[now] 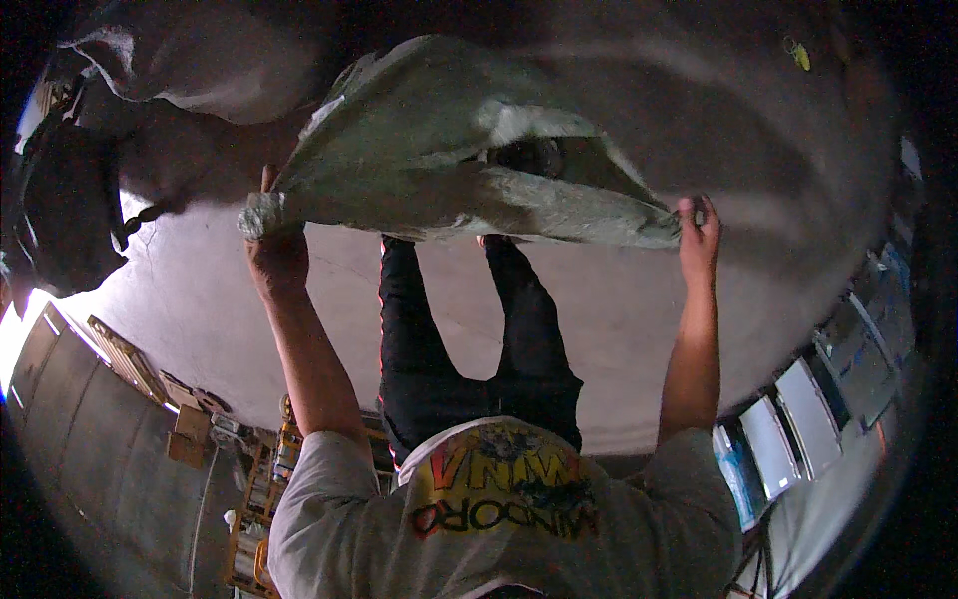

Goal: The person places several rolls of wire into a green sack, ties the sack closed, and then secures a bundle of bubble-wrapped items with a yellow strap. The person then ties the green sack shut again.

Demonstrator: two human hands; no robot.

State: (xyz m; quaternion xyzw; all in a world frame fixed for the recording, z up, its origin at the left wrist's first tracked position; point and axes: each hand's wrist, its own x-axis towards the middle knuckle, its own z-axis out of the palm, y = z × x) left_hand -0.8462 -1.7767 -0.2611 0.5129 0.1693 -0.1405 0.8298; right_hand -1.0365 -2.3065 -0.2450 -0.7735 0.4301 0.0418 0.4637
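Observation:
A large grey-green sack, thin and wrinkled, is stretched out between my hands above the floor. My left hand is closed around a bunched end of it, one finger pointing up. At the opposite end my right hand pinches the sack's corner between thumb and fingers. Toward the middle right the sack gapes, and a dark rounded shape shows in the gap; I cannot make out what it is. Both my arms reach forward, roughly level with each other.
Pale bulky sacking lies at the far left, above a dark draped shape. A small yellow-green object is on the floor far right. Flat panels lean at the right; cardboard boxes and a yellow frame stand left.

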